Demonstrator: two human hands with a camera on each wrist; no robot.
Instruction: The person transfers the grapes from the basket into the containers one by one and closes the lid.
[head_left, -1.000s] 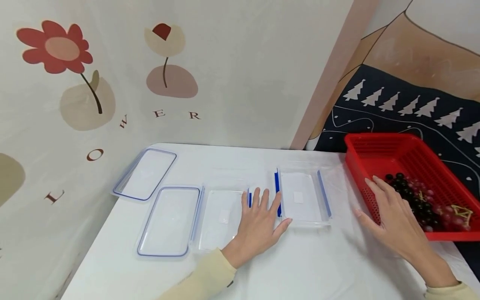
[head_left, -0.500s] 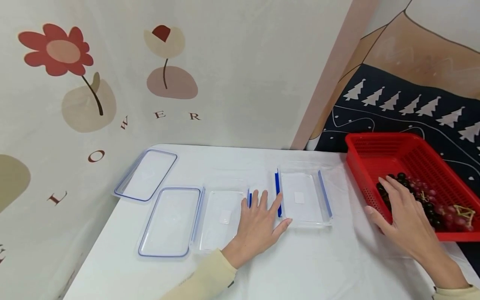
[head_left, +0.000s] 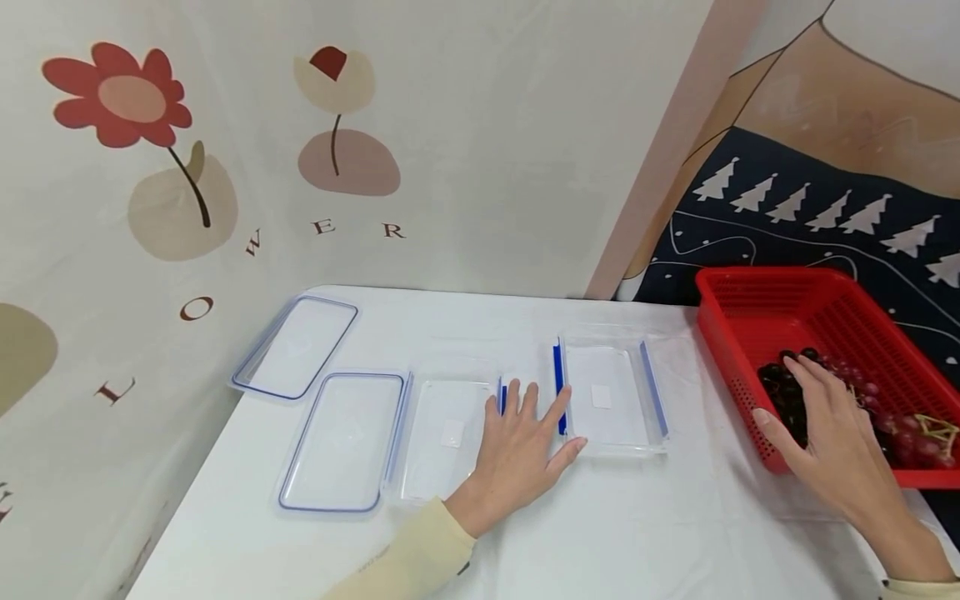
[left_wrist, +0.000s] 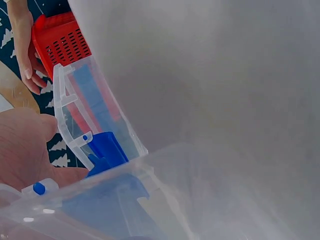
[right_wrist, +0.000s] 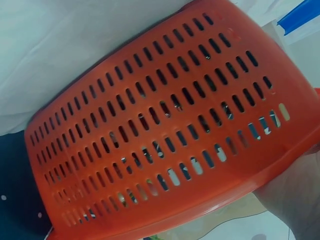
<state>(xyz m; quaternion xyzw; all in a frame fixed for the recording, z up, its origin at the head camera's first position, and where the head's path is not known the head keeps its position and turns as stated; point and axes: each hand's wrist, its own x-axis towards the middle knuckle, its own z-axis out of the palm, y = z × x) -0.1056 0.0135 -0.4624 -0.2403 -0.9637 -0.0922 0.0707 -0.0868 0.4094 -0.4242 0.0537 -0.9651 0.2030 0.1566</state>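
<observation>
In the head view my left hand (head_left: 517, 450) lies with fingers spread over the right side of a clear food container (head_left: 431, 433), close to a second clear container (head_left: 603, 425) with blue clips. The left wrist view has that hand beside a container wall and a blue clip (left_wrist: 107, 147). My right hand (head_left: 843, 446) reaches over the near side of the red basket (head_left: 738, 383), fingers lightly bent above the dark grapes (head_left: 780, 396). Red grapes (head_left: 918, 442) lie to its right. In the right wrist view the slotted basket wall hides the fingertips.
Two lids with blue seals stand to the left: one lid (head_left: 341, 442) flat beside the nearer container, another lid (head_left: 300, 342) behind it near the wall. A white cloth (head_left: 600, 533) covers the table. A patterned wall hanging (head_left: 487, 167) rises directly behind.
My right hand has moved right, from the basket's near side to over the dark grapes inside. My left hand and the containers have kept their places.
</observation>
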